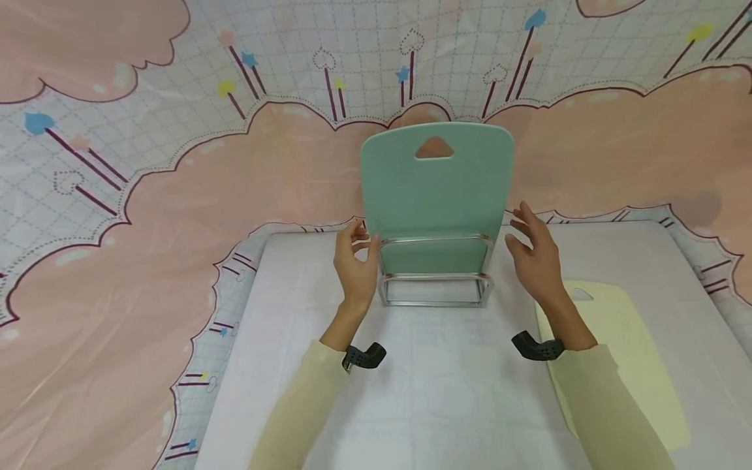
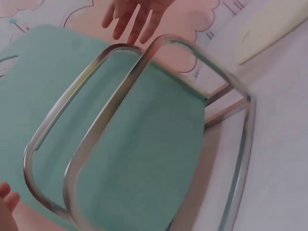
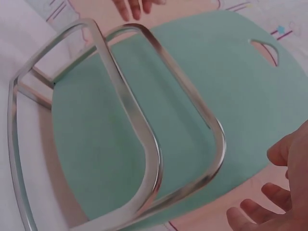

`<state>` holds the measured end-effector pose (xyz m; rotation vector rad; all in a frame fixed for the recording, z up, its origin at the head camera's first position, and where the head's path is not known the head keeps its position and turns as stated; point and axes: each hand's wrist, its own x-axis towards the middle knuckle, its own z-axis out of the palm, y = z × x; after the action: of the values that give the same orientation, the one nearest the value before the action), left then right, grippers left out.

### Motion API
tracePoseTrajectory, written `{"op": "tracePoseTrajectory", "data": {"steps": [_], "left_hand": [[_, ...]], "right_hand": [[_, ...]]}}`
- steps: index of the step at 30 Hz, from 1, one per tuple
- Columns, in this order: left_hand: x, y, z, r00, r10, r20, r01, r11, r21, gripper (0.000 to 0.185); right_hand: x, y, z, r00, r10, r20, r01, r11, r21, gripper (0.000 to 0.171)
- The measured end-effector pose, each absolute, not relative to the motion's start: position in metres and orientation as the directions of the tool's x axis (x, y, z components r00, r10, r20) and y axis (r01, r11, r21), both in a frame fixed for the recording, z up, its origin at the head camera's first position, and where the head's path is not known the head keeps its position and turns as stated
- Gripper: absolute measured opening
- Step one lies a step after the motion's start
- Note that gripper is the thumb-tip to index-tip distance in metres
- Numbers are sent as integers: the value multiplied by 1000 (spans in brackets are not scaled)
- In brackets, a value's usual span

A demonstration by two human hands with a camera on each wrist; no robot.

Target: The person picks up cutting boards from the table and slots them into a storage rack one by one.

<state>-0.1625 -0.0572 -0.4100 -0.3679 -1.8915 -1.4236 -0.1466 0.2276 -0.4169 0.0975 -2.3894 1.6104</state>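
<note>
My hands, left [image 1: 355, 261] and right [image 1: 534, 254], hover open and apart beside the green board [image 1: 437, 196] standing upright in the rack [image 1: 435, 271] on the bench [image 1: 411, 365]; a careless nudge could tip it.

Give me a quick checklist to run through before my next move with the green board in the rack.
1. Green cutting board stands upright in the metal rack: ok.
2. Left hand free, holding nothing, beside the rack: ok.
3. Right hand open, apart from the board: ok.
4. Yellow cutting board lies flat on the table, under the right forearm: ok.
5. Board seated firmly in its slot: cannot tell.
</note>
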Motion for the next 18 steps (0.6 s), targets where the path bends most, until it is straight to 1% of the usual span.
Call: {"op": "tracePoseTrajectory", "data": {"steps": [5,10,13,18], "left_hand": [[-147,-51,-416,-680,-223,699,624,324,711,34],[-130,-41,-422,-668,-232,707,657,261,707,29],[-119,-33,-425,-680,-220,700,664,222,714,26],[-101,-16,-435,-715,-190,673,639,213,739,24]], "right_hand": [[-134,234,-421,-960,119,254,-181,428,-886,56],[-119,248,-427,-955,147,259,-165,465,-870,54],[-110,259,-431,-951,166,259,-149,489,-860,52],[-97,274,-437,-951,199,237,-106,512,-853,51]]}}
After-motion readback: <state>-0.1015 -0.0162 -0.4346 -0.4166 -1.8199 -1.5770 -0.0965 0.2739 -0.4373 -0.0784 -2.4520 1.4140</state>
